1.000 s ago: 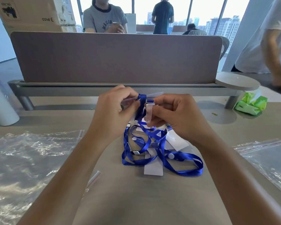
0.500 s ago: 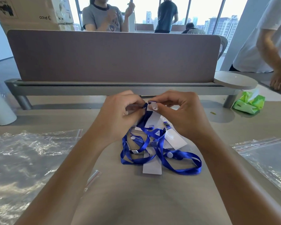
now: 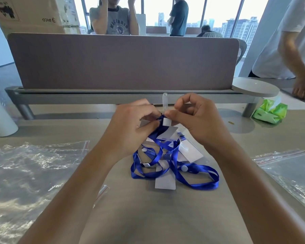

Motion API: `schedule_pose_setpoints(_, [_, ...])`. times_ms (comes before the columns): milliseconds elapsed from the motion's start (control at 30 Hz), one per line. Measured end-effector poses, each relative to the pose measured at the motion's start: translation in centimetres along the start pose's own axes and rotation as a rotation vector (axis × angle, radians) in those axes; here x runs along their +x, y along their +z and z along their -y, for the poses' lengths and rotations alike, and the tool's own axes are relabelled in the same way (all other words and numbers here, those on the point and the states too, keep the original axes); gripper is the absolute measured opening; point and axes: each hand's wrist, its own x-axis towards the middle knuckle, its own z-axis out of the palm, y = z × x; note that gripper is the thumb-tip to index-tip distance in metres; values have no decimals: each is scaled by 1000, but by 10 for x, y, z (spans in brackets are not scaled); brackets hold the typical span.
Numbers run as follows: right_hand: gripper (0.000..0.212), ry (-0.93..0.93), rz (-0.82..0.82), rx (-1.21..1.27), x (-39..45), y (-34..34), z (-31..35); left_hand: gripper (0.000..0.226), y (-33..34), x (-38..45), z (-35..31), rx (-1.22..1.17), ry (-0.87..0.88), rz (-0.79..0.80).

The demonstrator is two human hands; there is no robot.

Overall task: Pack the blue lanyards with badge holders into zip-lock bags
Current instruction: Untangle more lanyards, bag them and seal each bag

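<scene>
Both hands work at the top of a tangled heap of blue ribbon lanyards [image 3: 174, 166] with clear plastic badge holders [image 3: 165, 182] on the grey tabletop [image 3: 148, 217]. The left hand [image 3: 130, 127] pinches the ribbon end; the right hand [image 3: 195, 120] pinches a clear strap clip [image 3: 165, 101]. The ribbon looks limp, light and snag-prone, so the stiffer holder is probably the better grip. Crinkled clear zip-lock bags [image 3: 33, 173] lie on either side.

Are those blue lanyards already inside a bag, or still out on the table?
Still out. The blue lanyards lie tangled on the bare table, while the zip-lock bags lie flat to either side.
</scene>
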Motion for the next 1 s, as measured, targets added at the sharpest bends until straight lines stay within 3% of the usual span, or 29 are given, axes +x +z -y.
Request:
schedule_pose_setpoints(67, [21, -34, 0, -64, 1, 0, -1, 12, 1, 0, 0, 15, -8, -5])
schedule_pose_setpoints(200, [1, -81, 63, -173, 0, 3, -2, 12, 1, 0, 0, 22, -26, -7])
schedule_pose_setpoints(367, [19, -121, 87, -343, -1, 5, -2, 10, 3, 0, 2, 46, -50, -14])
schedule_pose_setpoints(500, [7, -122, 124, -330, -2, 5, 2, 7, 1, 0, 5, 55, -80, -51])
schedule_pose_setpoints(833, [21, -222, 218, -324, -4, -5, 8, 10, -7, -2, 2, -1, -77, -55])
schedule_pose_setpoints(1000, [12, -256, 190, -466, -6, 1, 10, 15, -8, -10, -5, 9, -104, -106])
